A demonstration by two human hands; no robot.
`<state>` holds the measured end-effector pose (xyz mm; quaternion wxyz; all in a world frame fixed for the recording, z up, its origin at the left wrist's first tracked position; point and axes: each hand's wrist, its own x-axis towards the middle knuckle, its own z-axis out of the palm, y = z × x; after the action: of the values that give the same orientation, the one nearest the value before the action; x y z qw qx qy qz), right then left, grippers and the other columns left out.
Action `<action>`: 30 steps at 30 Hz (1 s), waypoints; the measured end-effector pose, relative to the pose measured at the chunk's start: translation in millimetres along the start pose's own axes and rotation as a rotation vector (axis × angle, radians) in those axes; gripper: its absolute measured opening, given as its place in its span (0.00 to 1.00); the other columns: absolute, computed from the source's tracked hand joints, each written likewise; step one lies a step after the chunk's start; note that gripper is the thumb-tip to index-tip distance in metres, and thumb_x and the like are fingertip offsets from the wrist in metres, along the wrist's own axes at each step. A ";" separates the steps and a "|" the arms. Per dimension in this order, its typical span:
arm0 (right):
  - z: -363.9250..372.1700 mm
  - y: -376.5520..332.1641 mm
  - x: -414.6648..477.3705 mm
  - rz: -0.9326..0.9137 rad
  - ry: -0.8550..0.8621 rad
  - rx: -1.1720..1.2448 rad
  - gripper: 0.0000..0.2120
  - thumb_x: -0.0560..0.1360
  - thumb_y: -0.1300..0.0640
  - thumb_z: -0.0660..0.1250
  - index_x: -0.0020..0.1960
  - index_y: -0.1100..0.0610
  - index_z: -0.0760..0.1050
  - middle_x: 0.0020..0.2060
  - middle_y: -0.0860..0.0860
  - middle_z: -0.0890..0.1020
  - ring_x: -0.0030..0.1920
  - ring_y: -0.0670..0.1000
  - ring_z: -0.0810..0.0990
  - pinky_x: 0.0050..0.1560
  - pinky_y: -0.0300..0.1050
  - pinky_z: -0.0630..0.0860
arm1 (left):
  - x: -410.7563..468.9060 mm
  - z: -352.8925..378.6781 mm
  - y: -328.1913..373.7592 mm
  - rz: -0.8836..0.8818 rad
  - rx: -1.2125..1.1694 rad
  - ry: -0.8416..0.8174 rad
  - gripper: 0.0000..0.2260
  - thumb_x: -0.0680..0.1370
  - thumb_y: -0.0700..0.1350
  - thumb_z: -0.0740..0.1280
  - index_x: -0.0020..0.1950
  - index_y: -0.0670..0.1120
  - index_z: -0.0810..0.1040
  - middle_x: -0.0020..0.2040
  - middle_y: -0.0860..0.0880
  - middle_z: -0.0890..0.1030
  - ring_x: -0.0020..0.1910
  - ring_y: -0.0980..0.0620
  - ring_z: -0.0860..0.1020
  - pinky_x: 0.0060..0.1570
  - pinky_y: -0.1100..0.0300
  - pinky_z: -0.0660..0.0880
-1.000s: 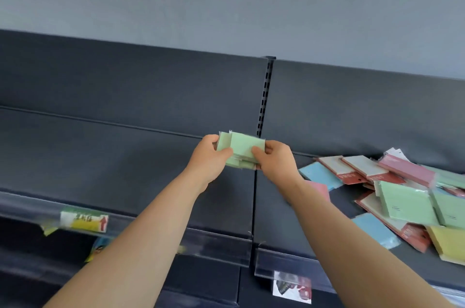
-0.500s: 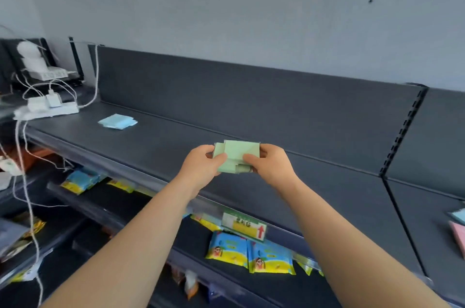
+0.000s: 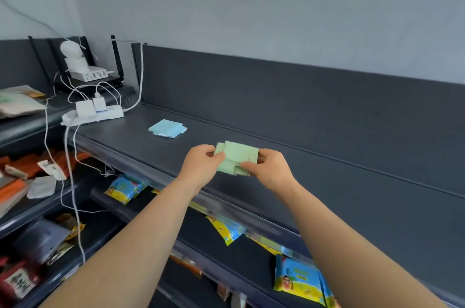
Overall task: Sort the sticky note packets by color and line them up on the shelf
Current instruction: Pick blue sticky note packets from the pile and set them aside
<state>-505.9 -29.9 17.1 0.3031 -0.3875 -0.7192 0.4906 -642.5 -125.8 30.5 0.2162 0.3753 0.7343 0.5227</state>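
— Any wording legible here?
— None; the white label (image 3: 21, 283) on the red packet (image 3: 6, 273) bears blurred black characters; print on the blue-and-yellow pouch (image 3: 297, 275) and the green sticky note packets (image 3: 239, 156) is too faint.

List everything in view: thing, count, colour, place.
light green sticky note packets: several, green, held between both hands above the shelf
light blue sticky note packets: small stack, blue, lying on the shelf left of the hands
dark grey metal shelf: one, grey, top tier
white plastic power strip: one, white, shelf's left end
black router: one, black, behind the strip
blue and yellow snack packets: several, lower tier
left hand: one, grips the green packets' left side
right hand: one, grips their right side
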 end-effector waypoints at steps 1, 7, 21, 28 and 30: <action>6.1 0.6 9.3 0.007 -0.004 -0.001 0.10 0.71 0.62 0.72 0.52 0.57 0.79 0.46 0.53 0.85 0.48 0.60 0.84 0.51 0.61 0.79 | 10.9 -2.6 -4.1 0.001 0.014 -0.003 0.12 0.77 0.43 0.66 0.35 0.53 0.71 0.45 0.47 0.77 0.45 0.47 0.76 0.58 0.44 0.75; 41.4 5.9 71.7 0.029 -0.008 -0.021 0.12 0.71 0.61 0.71 0.54 0.60 0.79 0.46 0.52 0.85 0.46 0.55 0.84 0.52 0.53 0.81 | 85.2 -14.9 -33.7 0.020 0.089 -0.012 0.06 0.77 0.44 0.65 0.41 0.50 0.70 0.43 0.48 0.74 0.43 0.51 0.72 0.50 0.52 0.74; 114.9 5.8 148.9 0.067 0.080 -0.195 0.14 0.75 0.58 0.66 0.60 0.55 0.74 0.49 0.47 0.81 0.40 0.45 0.78 0.28 0.31 0.71 | 189.2 -46.5 -79.3 0.073 0.353 -0.136 0.12 0.81 0.45 0.60 0.51 0.38 0.78 0.43 0.41 0.77 0.38 0.50 0.70 0.35 0.60 0.65; 135.5 1.8 139.2 0.088 0.169 -0.253 0.16 0.77 0.56 0.66 0.64 0.54 0.73 0.47 0.45 0.79 0.47 0.48 0.79 0.41 0.35 0.74 | 202.5 -54.1 -87.9 0.155 0.406 -0.205 0.11 0.83 0.45 0.57 0.50 0.39 0.75 0.44 0.47 0.76 0.40 0.51 0.72 0.34 0.61 0.65; 137.1 1.0 135.2 0.090 0.185 -0.295 0.13 0.76 0.57 0.66 0.61 0.54 0.76 0.48 0.47 0.82 0.49 0.50 0.80 0.47 0.40 0.76 | 202.6 -55.5 -88.6 0.177 0.419 -0.224 0.11 0.83 0.45 0.56 0.53 0.42 0.75 0.48 0.48 0.76 0.45 0.50 0.73 0.40 0.60 0.67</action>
<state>-687.3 21.3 -22.2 0.2856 -0.5029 -0.7345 0.3551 -837.3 -17.2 -16.8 0.1671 0.5303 0.7622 0.3314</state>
